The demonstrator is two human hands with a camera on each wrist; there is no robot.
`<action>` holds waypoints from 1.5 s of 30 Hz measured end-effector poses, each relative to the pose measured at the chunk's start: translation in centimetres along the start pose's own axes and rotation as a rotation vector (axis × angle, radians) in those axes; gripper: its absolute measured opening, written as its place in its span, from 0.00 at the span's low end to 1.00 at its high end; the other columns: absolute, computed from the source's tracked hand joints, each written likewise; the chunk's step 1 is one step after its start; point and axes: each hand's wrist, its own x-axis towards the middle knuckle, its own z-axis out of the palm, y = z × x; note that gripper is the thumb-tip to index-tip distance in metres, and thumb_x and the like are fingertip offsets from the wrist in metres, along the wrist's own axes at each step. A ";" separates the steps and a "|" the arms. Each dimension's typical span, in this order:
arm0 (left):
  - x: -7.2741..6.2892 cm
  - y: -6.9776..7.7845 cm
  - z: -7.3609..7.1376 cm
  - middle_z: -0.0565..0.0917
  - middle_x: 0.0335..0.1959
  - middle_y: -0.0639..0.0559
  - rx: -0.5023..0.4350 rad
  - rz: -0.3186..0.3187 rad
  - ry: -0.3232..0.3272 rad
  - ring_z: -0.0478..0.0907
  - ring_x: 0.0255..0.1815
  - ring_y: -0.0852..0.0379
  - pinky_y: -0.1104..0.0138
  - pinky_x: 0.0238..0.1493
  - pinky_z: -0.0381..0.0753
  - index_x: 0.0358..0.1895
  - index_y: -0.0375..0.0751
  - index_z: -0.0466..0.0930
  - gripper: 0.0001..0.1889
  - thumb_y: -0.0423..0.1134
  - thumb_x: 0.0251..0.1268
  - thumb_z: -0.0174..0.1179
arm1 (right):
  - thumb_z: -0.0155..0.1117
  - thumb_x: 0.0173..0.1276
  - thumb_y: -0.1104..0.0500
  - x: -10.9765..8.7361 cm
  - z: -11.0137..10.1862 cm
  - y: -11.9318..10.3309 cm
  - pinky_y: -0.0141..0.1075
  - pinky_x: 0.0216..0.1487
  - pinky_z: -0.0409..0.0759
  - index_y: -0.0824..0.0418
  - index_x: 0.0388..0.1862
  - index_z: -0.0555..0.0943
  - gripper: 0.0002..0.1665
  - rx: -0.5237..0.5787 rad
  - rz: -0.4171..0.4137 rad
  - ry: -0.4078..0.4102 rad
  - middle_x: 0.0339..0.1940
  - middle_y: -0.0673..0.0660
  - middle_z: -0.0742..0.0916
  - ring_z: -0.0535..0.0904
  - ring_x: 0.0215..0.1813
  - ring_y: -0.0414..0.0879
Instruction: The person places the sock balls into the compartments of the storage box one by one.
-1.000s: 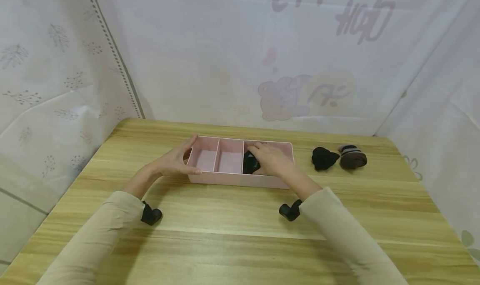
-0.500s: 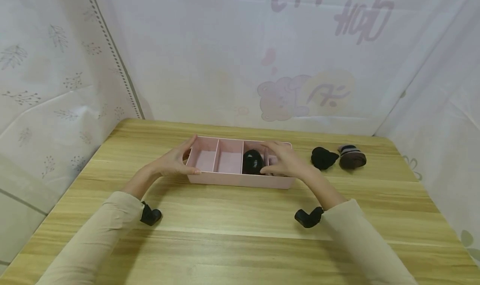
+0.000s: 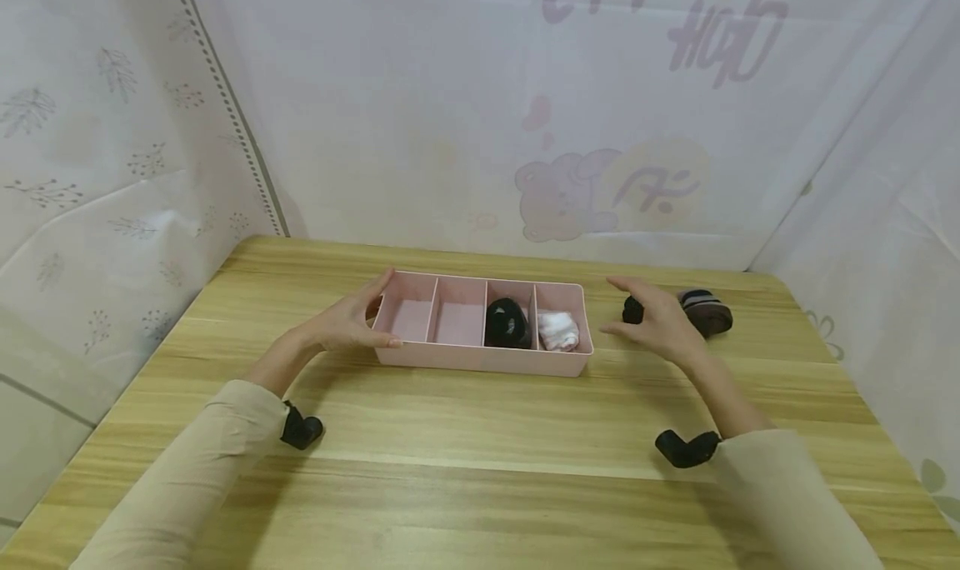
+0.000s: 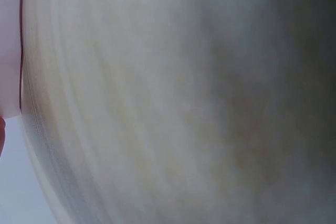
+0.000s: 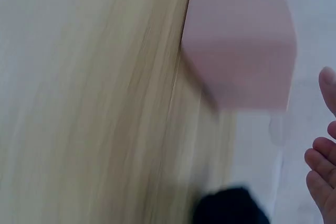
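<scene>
A pink box [image 3: 465, 358] with several compartments stands on the wooden table. My left hand [image 3: 348, 320] grips its left end, thumb at the front and fingers at the back corner. In the box, a dark rolled bundle [image 3: 506, 324] with a glossy spot fills the third compartment from the left, and a white rolled sock [image 3: 558, 332] the rightmost. My right hand [image 3: 660, 320] is to the right of the box with thumb and fingers spread, holding nothing. It partly hides a black rolled sock [image 3: 632, 309], which shows blurred in the right wrist view [image 5: 231, 208].
Behind the right hand lies a brown and grey striped rolled sock [image 3: 707, 313]. Black wrist mounts [image 3: 686, 449] stick out from both sleeves. A printed pale curtain [image 3: 420, 137] hangs along the table's back edge and sides.
My right hand has let go of the dark bundle, left it in the third compartment and moved right, out of the box to the black sock. The white sock is now uncovered. My left hand stays put.
</scene>
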 end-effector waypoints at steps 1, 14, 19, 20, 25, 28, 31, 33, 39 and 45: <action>0.0 0.0 0.0 0.35 0.76 0.37 0.009 -0.003 0.001 0.39 0.75 0.37 0.47 0.71 0.49 0.75 0.40 0.29 0.61 0.40 0.49 0.72 | 0.75 0.52 0.57 -0.3 -0.2 0.5 0.58 0.61 0.67 0.70 0.64 0.69 0.43 -0.009 0.015 0.009 0.62 0.70 0.75 0.69 0.63 0.65; -0.1 0.1 0.0 0.34 0.76 0.37 0.010 -0.017 -0.001 0.38 0.75 0.37 0.47 0.71 0.49 0.75 0.42 0.29 0.61 0.41 0.49 0.71 | 0.74 0.54 0.56 -1.9 -1.0 4.2 0.64 0.60 0.63 0.71 0.68 0.62 0.47 -0.068 0.151 -0.103 0.66 0.73 0.68 0.61 0.66 0.70; -0.1 0.1 0.1 0.34 0.76 0.38 -0.003 -0.014 -0.003 0.39 0.75 0.37 0.46 0.71 0.49 0.75 0.43 0.29 0.61 0.41 0.49 0.71 | 0.73 0.54 0.57 -1.8 -0.8 4.6 0.65 0.59 0.64 0.72 0.69 0.60 0.49 -0.103 0.160 -0.165 0.66 0.75 0.65 0.59 0.65 0.72; -0.1 0.1 0.1 0.34 0.76 0.38 -0.007 -0.012 -0.002 0.39 0.75 0.37 0.46 0.71 0.50 0.75 0.43 0.29 0.61 0.41 0.49 0.71 | 0.74 0.54 0.57 -1.8 -0.8 4.7 0.65 0.59 0.64 0.72 0.69 0.59 0.49 -0.107 0.160 -0.169 0.66 0.75 0.65 0.59 0.66 0.72; -0.1 0.1 0.1 0.34 0.76 0.38 -0.030 -0.013 -0.005 0.40 0.75 0.37 0.46 0.71 0.50 0.75 0.43 0.29 0.61 0.40 0.49 0.72 | 0.74 0.53 0.59 -1.7 -0.6 5.1 0.65 0.60 0.64 0.72 0.70 0.57 0.51 -0.127 0.159 -0.193 0.66 0.77 0.64 0.60 0.65 0.73; -0.1 0.1 0.0 0.34 0.76 0.38 -0.009 -0.014 -0.003 0.39 0.75 0.38 0.46 0.71 0.49 0.75 0.43 0.29 0.61 0.41 0.49 0.72 | 0.74 0.53 0.61 -1.7 -0.6 5.3 0.65 0.59 0.64 0.72 0.70 0.56 0.51 -0.130 0.163 -0.208 0.66 0.78 0.63 0.60 0.64 0.73; -0.2 0.1 0.0 0.34 0.76 0.39 0.020 -0.015 0.004 0.37 0.75 0.39 0.46 0.71 0.49 0.75 0.43 0.29 0.61 0.42 0.49 0.72 | 0.73 0.53 0.63 -1.7 -0.6 5.5 0.65 0.59 0.64 0.72 0.70 0.56 0.51 -0.137 0.160 -0.215 0.65 0.78 0.64 0.61 0.64 0.74; -0.1 0.1 0.0 0.34 0.76 0.39 0.029 -0.016 0.006 0.36 0.75 0.39 0.46 0.71 0.49 0.75 0.42 0.29 0.61 0.42 0.49 0.72 | 0.73 0.53 0.65 -1.7 -0.5 5.6 0.64 0.59 0.65 0.72 0.70 0.57 0.50 -0.149 0.152 -0.213 0.65 0.79 0.64 0.62 0.63 0.74; -0.1 0.1 0.0 0.34 0.76 0.39 0.017 -0.010 0.005 0.38 0.75 0.39 0.46 0.70 0.50 0.75 0.42 0.29 0.61 0.42 0.49 0.72 | 0.72 0.54 0.66 -1.7 -0.5 5.8 0.65 0.56 0.67 0.71 0.69 0.59 0.46 -0.197 0.138 -0.206 0.63 0.78 0.66 0.64 0.61 0.73; 0.0 0.1 0.0 0.33 0.76 0.39 -0.001 -0.015 0.000 0.39 0.75 0.38 0.46 0.70 0.50 0.75 0.43 0.28 0.62 0.41 0.49 0.72 | 0.73 0.53 0.65 -1.7 -0.2 6.1 0.64 0.56 0.68 0.69 0.67 0.62 0.44 -0.227 0.111 -0.171 0.62 0.77 0.69 0.65 0.61 0.72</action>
